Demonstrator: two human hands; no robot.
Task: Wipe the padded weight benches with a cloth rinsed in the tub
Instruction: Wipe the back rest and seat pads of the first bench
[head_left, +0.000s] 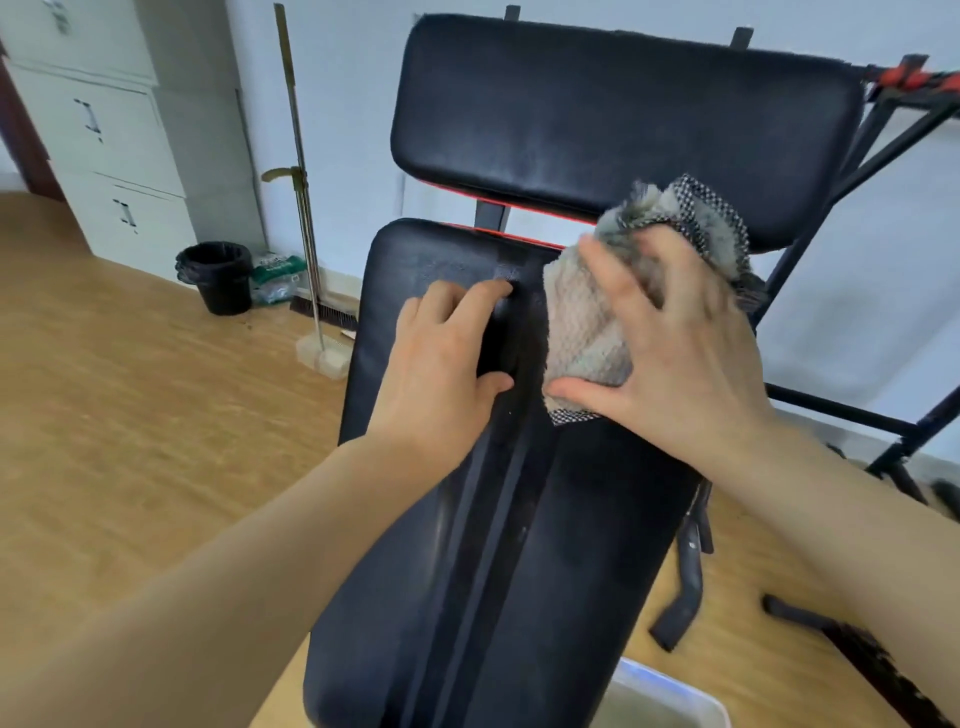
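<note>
A black padded weight bench (519, 545) runs from the bottom centre up to a raised black head pad (597, 119). A grey fluffy cloth (582, 322) with a checked edge lies on the right half of the bench's upper end. My right hand (670, 343) presses flat on the cloth, fingers spread over it. My left hand (447, 353) rests on the left half of the pad, with its fingers curled over the centre seam. The corner of a pale tub (670, 696) shows at the bottom right, beside the bench.
A black bin (221, 275) and a broom with a dustpan (306, 234) stand by the wall at the left. White cabinets (98, 130) fill the far left. A black metal rack frame (883, 260) stands at the right, with black handles (680, 603) on the wooden floor.
</note>
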